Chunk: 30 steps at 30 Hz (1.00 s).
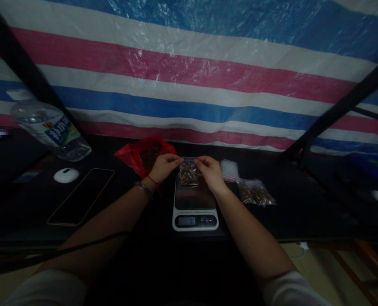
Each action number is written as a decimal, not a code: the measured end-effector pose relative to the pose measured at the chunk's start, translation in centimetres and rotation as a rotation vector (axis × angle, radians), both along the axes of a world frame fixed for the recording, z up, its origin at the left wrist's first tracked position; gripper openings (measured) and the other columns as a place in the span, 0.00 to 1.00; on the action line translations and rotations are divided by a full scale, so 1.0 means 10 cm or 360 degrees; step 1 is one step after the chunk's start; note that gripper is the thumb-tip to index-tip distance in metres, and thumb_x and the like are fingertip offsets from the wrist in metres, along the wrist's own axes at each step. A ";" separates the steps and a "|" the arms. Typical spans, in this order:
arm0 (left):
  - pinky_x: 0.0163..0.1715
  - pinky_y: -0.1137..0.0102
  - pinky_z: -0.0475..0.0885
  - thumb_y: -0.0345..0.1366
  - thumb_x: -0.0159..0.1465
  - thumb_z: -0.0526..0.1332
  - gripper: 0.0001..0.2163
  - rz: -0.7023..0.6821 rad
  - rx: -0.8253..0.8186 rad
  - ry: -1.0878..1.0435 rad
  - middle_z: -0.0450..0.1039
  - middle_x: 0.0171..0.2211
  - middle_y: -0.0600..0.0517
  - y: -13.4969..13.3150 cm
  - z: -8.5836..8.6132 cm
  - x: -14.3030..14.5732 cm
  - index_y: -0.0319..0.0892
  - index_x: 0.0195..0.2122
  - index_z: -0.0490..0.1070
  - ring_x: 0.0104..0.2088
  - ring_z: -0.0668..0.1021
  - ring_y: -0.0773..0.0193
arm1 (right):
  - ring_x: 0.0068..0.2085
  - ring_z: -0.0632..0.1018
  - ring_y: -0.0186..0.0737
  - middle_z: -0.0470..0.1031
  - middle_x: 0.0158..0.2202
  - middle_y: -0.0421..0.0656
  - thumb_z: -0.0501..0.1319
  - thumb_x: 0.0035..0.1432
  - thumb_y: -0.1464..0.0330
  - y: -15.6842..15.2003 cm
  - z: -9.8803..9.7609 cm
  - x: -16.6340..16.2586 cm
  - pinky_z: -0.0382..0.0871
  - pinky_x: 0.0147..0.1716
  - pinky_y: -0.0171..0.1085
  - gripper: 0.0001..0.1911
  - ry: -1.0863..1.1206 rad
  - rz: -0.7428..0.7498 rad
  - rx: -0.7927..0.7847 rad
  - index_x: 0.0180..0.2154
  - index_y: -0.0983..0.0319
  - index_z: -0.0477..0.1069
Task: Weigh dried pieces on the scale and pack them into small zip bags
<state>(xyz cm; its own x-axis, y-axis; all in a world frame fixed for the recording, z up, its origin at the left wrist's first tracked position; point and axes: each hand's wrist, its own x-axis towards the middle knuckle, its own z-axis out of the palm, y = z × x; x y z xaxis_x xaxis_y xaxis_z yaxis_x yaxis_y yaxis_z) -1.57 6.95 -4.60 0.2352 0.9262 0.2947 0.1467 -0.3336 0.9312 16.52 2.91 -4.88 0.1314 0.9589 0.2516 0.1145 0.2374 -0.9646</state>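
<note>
Plastic bag (188, 175), see-through and partly filled with brown dried pieces, is held upright over the far part of a kitchen scale (195, 199). Whether its lower edge touches the metal plate cannot be determined. The left hand (163, 167) pinches the top left corner between thumb and fingers; the right hand (210, 170) pinches the top right corner in the same way. The scale display (187, 221), facing the person, appears to read 0.0.

Just left of the left hand, an open red bag (128, 154) contains similar brown pieces. A red string (153, 182) and a beaded bracelet (144, 190) are worn on the left wrist. Just beyond the right hand lie some flat bags (229, 168) with a reddish edge; beside them rest bagged brown pieces (255, 193), their exact number of bags unclear.

Farther left, a phone (80, 197) lies dark side up near a white rounded object (66, 175). A large bottle (49, 123) stands behind these. All rest on a black table (297, 208), backed by a striped sheet (189, 80).
</note>
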 end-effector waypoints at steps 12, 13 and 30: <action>0.30 0.72 0.70 0.48 0.53 0.65 0.16 -0.0031 0.0030 -0.0019 0.75 0.25 0.51 -0.02 0.00 0.01 0.37 0.27 0.75 0.26 0.74 0.66 | 0.24 0.72 0.34 0.72 0.24 0.39 0.63 0.49 0.56 0.02 -0.03 0.01 0.67 0.26 0.34 0.14 0.0014 -0.0046 -0.0050 0.28 0.61 0.72; 0.29 0.72 0.70 0.48 0.53 0.65 0.16 -0.0041 0.0029 -0.0037 0.75 0.25 0.51 -0.02 -0.01 0.01 0.37 0.27 0.75 0.26 0.74 0.66 | 0.25 0.72 0.34 0.72 0.24 0.39 0.63 0.50 0.56 0.02 -0.03 0.00 0.67 0.26 0.34 0.14 -0.0016 -0.0055 -0.0038 0.28 0.61 0.72; 0.26 0.73 0.70 0.45 0.53 0.64 0.14 -0.0132 0.0061 0.0017 0.76 0.25 0.50 -0.07 -0.02 0.05 0.37 0.28 0.75 0.25 0.75 0.66 | 0.29 0.75 0.38 0.77 0.27 0.41 0.64 0.49 0.60 -0.08 0.07 -0.06 0.66 0.30 0.35 0.10 -0.0212 0.0081 0.0009 0.28 0.61 0.75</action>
